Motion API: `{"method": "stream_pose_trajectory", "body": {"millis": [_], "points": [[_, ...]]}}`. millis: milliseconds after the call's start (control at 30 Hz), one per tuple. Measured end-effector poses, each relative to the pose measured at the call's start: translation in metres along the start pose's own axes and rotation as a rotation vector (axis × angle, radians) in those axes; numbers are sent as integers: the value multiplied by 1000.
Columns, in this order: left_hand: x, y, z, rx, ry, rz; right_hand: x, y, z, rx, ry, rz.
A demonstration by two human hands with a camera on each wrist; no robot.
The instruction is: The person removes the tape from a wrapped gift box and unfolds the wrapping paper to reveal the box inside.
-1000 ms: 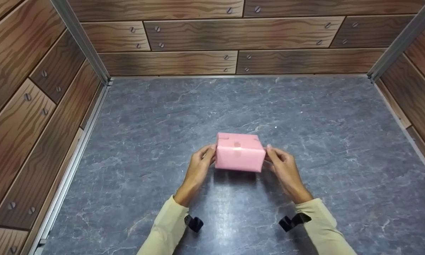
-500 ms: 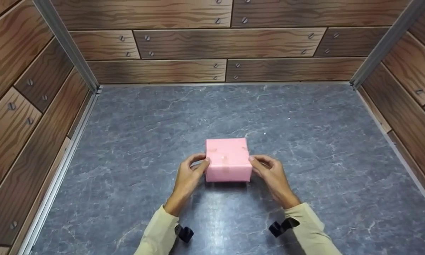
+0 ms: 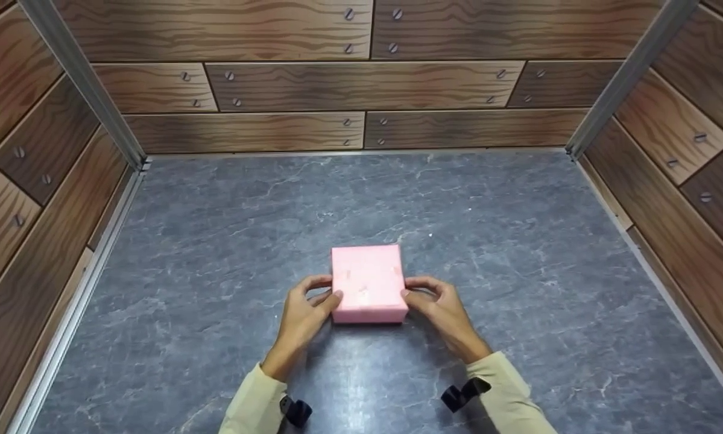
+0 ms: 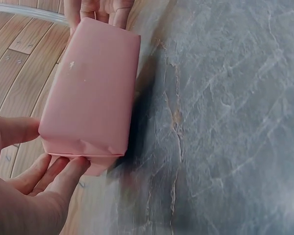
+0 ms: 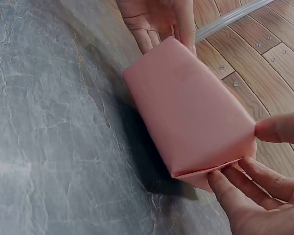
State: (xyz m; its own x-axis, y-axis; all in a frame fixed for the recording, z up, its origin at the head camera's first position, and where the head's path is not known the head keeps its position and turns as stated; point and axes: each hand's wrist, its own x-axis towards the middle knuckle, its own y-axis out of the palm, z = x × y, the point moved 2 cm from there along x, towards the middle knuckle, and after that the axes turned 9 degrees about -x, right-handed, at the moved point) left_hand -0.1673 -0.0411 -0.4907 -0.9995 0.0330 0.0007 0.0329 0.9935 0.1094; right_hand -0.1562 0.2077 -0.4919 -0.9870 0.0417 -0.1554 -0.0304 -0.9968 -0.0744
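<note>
A box wrapped in pink paper point(image 3: 368, 274) is held between both hands near the middle of the table. My left hand point(image 3: 304, 310) grips its left end, thumb at the near top edge and fingers on the end face. On the opposite end, my right hand point(image 3: 439, 307) holds it the same way. In the left wrist view, the pink box point(image 4: 95, 83) shows a folded paper flap at its end, with the left fingertips point(image 4: 78, 164) against it. The right wrist view has the box point(image 5: 191, 107) over a dark shadow, right fingertips point(image 5: 218, 178) at the folded end.
The grey marbled tabletop point(image 3: 216, 229) spreads around the box. Wood-plank patterned walls point(image 3: 289, 132) stand at the back and both sides, with metal posts point(image 3: 90, 90) in the corners. Black wrist cameras point(image 3: 295, 411) sit on the cuffs of the light sleeves.
The box has tilted so its top face shows more and its near face less. In the head view, box and hands sit lower and further left as the whole view has shifted.
</note>
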Motion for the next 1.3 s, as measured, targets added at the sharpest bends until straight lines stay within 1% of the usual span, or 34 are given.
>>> {"method": "stream_pose_trajectory", "body": {"millis": [133, 267, 300, 400, 533, 700, 800, 867, 933, 1000, 1033, 1100, 1167, 1233, 1300], "points": [[-1, 0, 1, -14, -25, 1, 0, -1, -2, -33, -16, 3], [-5, 1, 0, -25, -35, 3, 0, -2, -4, -40, -26, 15], [-5, 2, 0, -22, -37, 3, 0, -2, -4, -41, -28, 18], [-8, -3, 0, -11, -44, -3, -1, 2, -7, -44, -22, 36], [-7, -3, 2, 16, -39, 4, -1, 2, -9, -60, -11, 35], [-3, 2, 3, 88, -34, 13, -1, -3, -7, -103, -1, 22], [-2, 2, -1, 192, -11, 14, 0, -6, -3, -160, -3, 13], [-2, 1, -6, 286, 27, 6, 1, -7, 1, -194, -25, -5], [-2, 1, -11, 391, 81, -2, 3, -9, 5, -250, -78, -42], [-1, 3, -16, 484, 156, 1, 5, -9, 10, -325, -147, -82], [-1, 4, -18, 523, 203, 9, 6, -9, 13, -373, -188, -103], [1, 8, -21, 593, 300, 45, 9, -7, 17, -475, -271, -139], [3, 13, -22, 644, 383, 97, 11, -4, 21, -557, -344, -159], [5, 19, -22, 684, 439, 154, 14, 0, 23, -620, -407, -174], [7, 23, -21, 724, 464, 214, 17, 5, 25, -677, -455, -186]]}}
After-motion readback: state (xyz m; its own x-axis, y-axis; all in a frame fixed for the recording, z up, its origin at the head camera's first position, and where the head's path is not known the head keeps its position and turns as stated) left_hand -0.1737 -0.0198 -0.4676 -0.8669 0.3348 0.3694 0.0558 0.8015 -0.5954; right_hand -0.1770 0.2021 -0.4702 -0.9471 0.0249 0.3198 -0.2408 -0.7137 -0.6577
